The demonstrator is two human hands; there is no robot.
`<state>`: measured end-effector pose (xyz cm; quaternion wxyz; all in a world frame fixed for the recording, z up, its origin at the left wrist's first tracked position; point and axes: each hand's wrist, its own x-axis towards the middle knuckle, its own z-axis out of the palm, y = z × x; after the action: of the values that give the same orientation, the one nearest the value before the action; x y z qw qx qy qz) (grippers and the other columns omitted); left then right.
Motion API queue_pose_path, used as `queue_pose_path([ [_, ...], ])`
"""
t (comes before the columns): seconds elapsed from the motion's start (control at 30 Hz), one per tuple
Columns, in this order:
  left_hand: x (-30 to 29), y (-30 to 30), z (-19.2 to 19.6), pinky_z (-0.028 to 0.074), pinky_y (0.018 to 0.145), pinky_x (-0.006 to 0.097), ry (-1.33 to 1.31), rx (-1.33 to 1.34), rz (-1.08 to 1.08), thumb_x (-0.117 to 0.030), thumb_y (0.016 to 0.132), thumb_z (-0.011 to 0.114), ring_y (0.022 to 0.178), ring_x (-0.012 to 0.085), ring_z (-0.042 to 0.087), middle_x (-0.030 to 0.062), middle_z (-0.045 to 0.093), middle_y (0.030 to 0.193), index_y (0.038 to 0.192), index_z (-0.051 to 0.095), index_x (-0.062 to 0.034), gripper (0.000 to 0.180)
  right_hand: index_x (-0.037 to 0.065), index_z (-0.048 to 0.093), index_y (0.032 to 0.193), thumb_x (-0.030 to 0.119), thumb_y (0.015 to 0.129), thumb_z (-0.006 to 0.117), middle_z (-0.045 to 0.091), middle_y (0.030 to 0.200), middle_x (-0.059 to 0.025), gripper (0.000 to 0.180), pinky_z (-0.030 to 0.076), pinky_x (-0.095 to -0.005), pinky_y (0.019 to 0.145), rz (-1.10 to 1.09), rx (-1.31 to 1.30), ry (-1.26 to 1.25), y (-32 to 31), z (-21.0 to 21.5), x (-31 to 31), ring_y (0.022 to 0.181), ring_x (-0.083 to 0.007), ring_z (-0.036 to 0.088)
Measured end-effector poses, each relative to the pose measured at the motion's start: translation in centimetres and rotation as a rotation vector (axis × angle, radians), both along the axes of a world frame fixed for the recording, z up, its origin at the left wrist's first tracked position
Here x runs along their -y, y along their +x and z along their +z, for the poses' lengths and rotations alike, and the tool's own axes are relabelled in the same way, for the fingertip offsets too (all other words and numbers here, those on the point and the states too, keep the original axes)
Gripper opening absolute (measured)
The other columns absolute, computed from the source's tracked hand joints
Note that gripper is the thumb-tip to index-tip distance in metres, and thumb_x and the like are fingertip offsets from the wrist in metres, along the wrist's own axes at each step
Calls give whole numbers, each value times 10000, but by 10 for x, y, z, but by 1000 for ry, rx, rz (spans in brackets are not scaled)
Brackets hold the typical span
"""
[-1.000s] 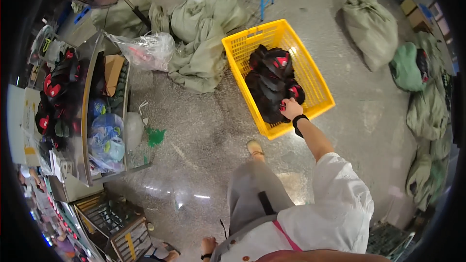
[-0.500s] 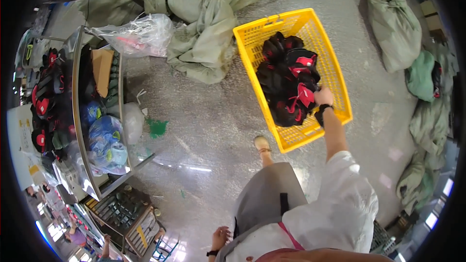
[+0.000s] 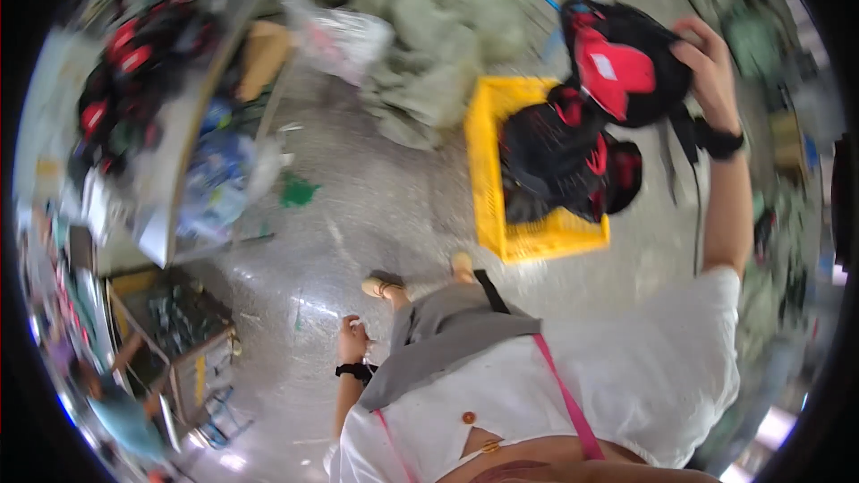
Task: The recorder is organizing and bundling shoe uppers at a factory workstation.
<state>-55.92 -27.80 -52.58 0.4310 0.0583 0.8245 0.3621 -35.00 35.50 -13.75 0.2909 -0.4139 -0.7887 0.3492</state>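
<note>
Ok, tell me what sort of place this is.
Probably a warehouse or sorting workshop. Stuffed grey-green sacks lie heaped on a bare polished floor, a yellow crate holds black-and-red bags, and a metal table is piled with more. The right hand lifts one bag from the crate.

A bag (image 3: 626, 67) hangs above the crate (image 3: 488, 170), sacks (image 3: 429, 63) left of it.

Probably a sorting warehouse: stuffed sacks (image 3: 429, 63) on concrete floor (image 3: 376, 215), yellow crate (image 3: 488, 170), cluttered worktable (image 3: 188, 125).
</note>
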Motion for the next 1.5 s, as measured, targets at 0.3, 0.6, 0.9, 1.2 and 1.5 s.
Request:
queue_pose_path([
  [0.3,-7,-138,24,434,827,358,354,-493,-160,-106,711,606,978,322,537,162,570,990,1034,559,-43,332,101,516,873,90,749,530,487,639,73,125,229,-149,311,132,-333,38,-87,108,113,423,9,417],
  [0.6,19,-229,74,341,973,360,538,-727,-231,-228,657,755,1187,343,386,251,340,1288,1330,117,4,956,104,569,898,175,736,590,531,707,68,177,268,-177,334,120,-372,5,-203,152,268,466,-12,458],
  [0.9,21,-334,84,445,650,234,871,-194,528,-119,716,714,762,106,548,51,587,869,1040,473,-2,420,105,609,730,204,738,572,550,617,43,106,314,-180,385,688,-337,-34,-524,157,281,473,-24,466],
  [1.2,98,-424,110,372,456,230,800,5,1083,-316,863,487,537,99,490,3,560,725,958,576,-78,271,111,572,712,136,715,568,535,565,-23,25,373,-259,384,969,155,-216,-843,117,316,425,-146,498],
  [1.5,115,-406,114,329,350,205,616,251,1373,-403,871,425,553,89,510,20,536,715,869,555,-103,327,111,548,651,312,758,537,494,484,-25,228,247,-227,310,1198,324,-464,-951,-21,316,342,-100,418],
])
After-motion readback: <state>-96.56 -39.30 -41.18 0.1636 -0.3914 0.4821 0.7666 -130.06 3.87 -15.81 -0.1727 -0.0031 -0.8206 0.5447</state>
